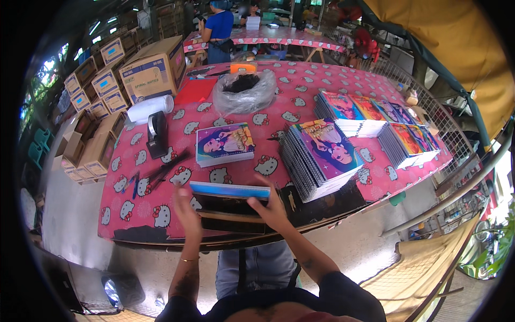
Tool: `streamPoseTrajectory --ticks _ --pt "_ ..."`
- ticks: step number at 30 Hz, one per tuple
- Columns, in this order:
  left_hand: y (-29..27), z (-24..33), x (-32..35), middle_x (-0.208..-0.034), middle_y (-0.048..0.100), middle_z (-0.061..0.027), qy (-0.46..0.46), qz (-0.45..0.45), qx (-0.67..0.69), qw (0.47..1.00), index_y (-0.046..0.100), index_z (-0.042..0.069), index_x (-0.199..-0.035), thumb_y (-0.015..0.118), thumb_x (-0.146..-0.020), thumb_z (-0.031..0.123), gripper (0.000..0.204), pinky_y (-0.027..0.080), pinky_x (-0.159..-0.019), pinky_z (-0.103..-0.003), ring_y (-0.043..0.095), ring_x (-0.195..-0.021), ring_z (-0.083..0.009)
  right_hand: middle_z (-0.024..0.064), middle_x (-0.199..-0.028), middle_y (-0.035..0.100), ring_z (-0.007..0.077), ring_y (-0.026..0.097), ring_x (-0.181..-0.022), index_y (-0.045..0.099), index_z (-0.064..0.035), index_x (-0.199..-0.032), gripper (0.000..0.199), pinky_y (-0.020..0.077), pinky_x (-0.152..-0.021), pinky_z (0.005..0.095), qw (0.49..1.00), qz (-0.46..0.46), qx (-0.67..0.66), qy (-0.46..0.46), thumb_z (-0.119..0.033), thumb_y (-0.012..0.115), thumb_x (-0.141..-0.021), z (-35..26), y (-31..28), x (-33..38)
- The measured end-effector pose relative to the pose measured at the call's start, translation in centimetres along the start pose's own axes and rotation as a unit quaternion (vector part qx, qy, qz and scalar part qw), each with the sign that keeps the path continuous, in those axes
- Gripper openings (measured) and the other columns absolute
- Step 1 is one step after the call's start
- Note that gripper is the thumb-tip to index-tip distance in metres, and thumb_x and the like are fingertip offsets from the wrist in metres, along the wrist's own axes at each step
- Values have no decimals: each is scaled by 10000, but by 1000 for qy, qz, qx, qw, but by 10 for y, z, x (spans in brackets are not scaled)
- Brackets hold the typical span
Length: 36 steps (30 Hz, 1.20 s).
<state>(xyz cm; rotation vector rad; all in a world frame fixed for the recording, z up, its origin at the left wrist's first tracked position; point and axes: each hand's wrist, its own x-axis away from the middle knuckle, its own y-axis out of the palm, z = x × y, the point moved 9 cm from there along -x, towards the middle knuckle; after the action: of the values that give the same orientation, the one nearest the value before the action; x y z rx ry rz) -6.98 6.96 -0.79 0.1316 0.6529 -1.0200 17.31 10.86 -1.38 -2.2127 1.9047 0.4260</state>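
At the table's near edge a notebook or small stack of notebooks stands tilted on edge, showing a blue strip and white page edges. My right hand grips its right end, thumb on the near side and fingers behind. My left hand, slightly blurred, is by the left end with its fingers apart; whether it touches is unclear. Just beyond lies a low stack of spiral notebooks with colourful illustrated covers. A taller stack of spiral notebooks rises to the right of my right hand.
More notebook stacks stand at the far right of the pink table. Black binding strips, a tape dispenser, a white roll and a plastic bag lie leftward. Cardboard boxes are piled left. A person stands beyond.
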Motion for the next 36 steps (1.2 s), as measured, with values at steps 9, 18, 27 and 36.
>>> streamPoseTrajectory --ticks 9,18,27,36 --pt "-62 -156 -143 -1119 652 -220 107 -58 -468 875 632 -4 -1260 615 -963 229 378 490 -934 -499 613 -1019 -395 90 -1171 678 156 634 -1070 593 8 -1252 433 476 -956 304 1000 -18 16 6 -153 774 -894 17 -40 -1" --pt "-25 -183 -157 -1067 658 -148 76 -84 -520 847 613 60 -1102 616 -961 286 266 526 -832 -503 646 -1012 -363 59 -1103 688 121 626 -1021 612 -3 -1226 390 484 -914 283 1000 -5 21 -13 -130 780 -898 14 -45 0" --pt "-24 -168 -152 -1031 678 -140 75 -83 -517 848 623 69 -1082 634 -946 275 247 536 -823 -475 658 -997 -340 43 -1008 693 110 611 -928 635 -9 -1130 318 476 -865 269 999 34 -2 -27 -147 793 -890 13 -48 -2" --pt "-28 -171 -149 -1053 674 -137 96 -105 -523 841 617 72 -1130 609 -957 244 244 525 -829 -471 667 -954 -323 54 -1052 696 112 633 -948 634 4 -1216 390 500 -859 260 1000 -5 3 -24 -135 792 -888 10 -45 -12"
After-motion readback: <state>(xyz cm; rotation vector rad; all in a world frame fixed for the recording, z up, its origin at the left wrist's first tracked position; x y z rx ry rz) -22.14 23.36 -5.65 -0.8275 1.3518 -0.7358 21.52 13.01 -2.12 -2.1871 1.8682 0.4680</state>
